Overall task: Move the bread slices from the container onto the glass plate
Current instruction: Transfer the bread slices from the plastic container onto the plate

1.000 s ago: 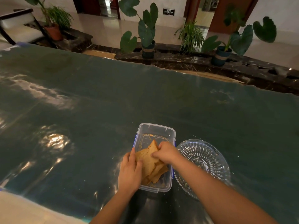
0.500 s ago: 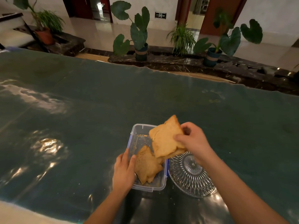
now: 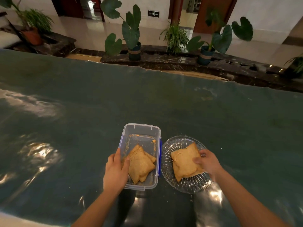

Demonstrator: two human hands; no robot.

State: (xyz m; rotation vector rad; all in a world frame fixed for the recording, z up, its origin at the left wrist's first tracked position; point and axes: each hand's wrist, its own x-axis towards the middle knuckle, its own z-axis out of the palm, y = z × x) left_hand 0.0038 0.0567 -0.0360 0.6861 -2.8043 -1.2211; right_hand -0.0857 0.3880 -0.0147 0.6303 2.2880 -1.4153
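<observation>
Setting slices (image 3: 184, 161) on the plate (image 3: 167, 154), right hand (image 3: 209, 163) pinched on their edge, left hand (image 3: 116, 169) clasping the container (image 3: 141, 130) wall, where more bread (image 3: 141, 164) waits, so roughly half done.

You are looking at what seems a lobby or public hall rather than a home: a polished pale floor (image 3: 78, 30) stretches behind a dark marble ledge (image 3: 164, 60) lined with potted plants (image 3: 131, 35). An exit sign (image 3: 153, 13) hangs on the wall between dark wooden doors (image 3: 206, 12). Your table (image 3: 164, 104) wears a glossy green cover.
</observation>
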